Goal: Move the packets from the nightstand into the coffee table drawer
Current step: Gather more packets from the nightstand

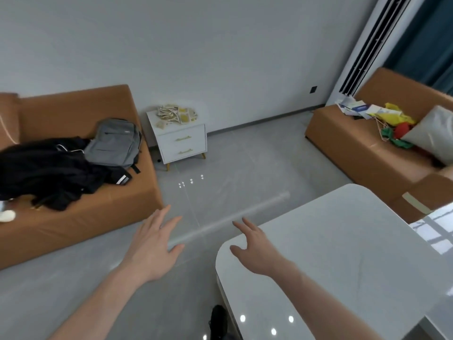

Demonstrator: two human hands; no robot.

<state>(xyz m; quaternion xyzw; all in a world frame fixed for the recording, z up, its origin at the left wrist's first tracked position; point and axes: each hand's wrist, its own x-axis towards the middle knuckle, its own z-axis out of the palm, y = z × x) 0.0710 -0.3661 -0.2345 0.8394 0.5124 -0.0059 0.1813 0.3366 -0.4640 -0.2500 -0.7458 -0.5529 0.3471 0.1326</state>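
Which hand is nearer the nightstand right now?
Left. The left hand hangs over the floor, short of the nightstand across the room; the right hand is farther right, over the coffee table edge.

Far ahead of the left hand [153, 244], the white nightstand [181, 141] has gold drawer handles and wooden legs, and carries cream and yellow packets [177, 113]. To that hand's left, a tan-orange sofa [81, 212] bears a grey backpack [114, 143] and black clothing [46, 173]. Under and right of the right hand [256, 249] lies the glossy pale grey, faintly veined coffee table [343, 253], and beyond it a second tan-orange sofa [355, 146] holds yellow, red and green bags [397, 126], blue-and-white papers [360, 109] and a silver-grey cushion [434, 133], against a teal curtain [426, 40].
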